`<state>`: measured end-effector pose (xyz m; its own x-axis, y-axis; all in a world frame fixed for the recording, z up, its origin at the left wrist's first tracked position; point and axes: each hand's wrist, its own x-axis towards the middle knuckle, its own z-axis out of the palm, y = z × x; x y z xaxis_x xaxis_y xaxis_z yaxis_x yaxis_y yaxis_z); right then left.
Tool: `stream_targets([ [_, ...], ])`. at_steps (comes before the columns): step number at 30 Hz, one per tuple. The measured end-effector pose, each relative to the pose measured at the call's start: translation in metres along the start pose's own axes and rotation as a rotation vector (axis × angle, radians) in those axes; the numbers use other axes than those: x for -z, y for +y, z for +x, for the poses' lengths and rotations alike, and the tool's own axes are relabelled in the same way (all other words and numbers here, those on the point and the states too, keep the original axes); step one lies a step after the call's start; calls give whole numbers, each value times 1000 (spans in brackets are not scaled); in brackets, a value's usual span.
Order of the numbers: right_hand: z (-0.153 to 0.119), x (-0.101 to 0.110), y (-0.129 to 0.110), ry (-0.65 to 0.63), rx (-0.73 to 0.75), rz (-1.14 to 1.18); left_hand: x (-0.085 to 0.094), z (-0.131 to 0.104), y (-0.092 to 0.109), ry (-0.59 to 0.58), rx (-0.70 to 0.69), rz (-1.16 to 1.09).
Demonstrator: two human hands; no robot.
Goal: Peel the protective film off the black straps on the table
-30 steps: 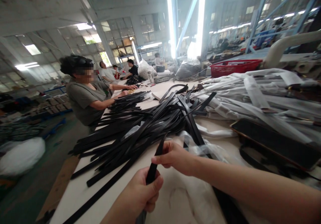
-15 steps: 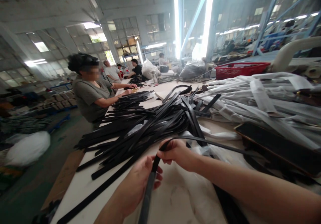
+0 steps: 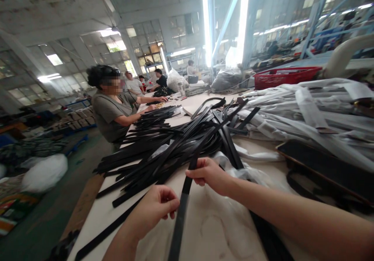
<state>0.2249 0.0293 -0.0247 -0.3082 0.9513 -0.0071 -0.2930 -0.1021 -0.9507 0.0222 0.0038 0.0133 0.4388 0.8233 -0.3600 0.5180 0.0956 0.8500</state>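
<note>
My right hand (image 3: pixel 209 174) pinches a long black strap (image 3: pixel 182 210) between thumb and fingers. One end of that strap runs down toward the bottom edge of the view, and the other reaches up over a pile of black straps (image 3: pixel 152 156). Just left of the held strap is my left hand (image 3: pixel 160 204), its fingers curled and its thumb against the index finger; whether anything small is between them cannot be made out. The pile lies across the pale table (image 3: pixel 213 233) beyond both hands.
White-wrapped straps (image 3: pixel 292 113) heap up at the right, with a black padded block (image 3: pixel 324 171) in front and a red basket (image 3: pixel 286 76) behind. Clear plastic (image 3: pixel 257 179) lies by my right forearm. A person in grey (image 3: pixel 108 109) works at the table's left side.
My left hand has moved left, off the strap. The strap's upper part, earlier bent over toward the right, now stretches forward over the pile. My right hand still holds it.
</note>
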Motion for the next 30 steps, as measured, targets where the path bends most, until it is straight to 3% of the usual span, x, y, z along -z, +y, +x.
stream_targets([
  [4, -4, -3, 0, -27, -31, -59, -8, 5, -1, 86, -94, 6],
  [9, -7, -7, 3, -216, -60, -156, -15, 9, -4, 167, -180, 18],
  [11, -5, -4, 0, -170, -41, -47, -17, 7, -5, 117, -184, -3],
  [14, 2, 4, -7, 13, -26, 250, -18, 5, -5, 19, -167, -9],
  [17, 5, 7, -11, 126, 21, 304, -18, 5, -3, 32, -188, -35],
  [19, 1, 4, -10, 75, 43, 173, -18, 6, -3, 110, -215, -48],
  [21, -4, -2, -7, -68, 18, 0, -18, 8, -3, 175, -229, -62],
  [24, -9, -9, -4, -161, -24, -96, -18, 7, -2, 174, -221, -91],
  [30, 3, 4, -13, 124, 89, 252, -20, 5, -1, 105, -214, -54],
])
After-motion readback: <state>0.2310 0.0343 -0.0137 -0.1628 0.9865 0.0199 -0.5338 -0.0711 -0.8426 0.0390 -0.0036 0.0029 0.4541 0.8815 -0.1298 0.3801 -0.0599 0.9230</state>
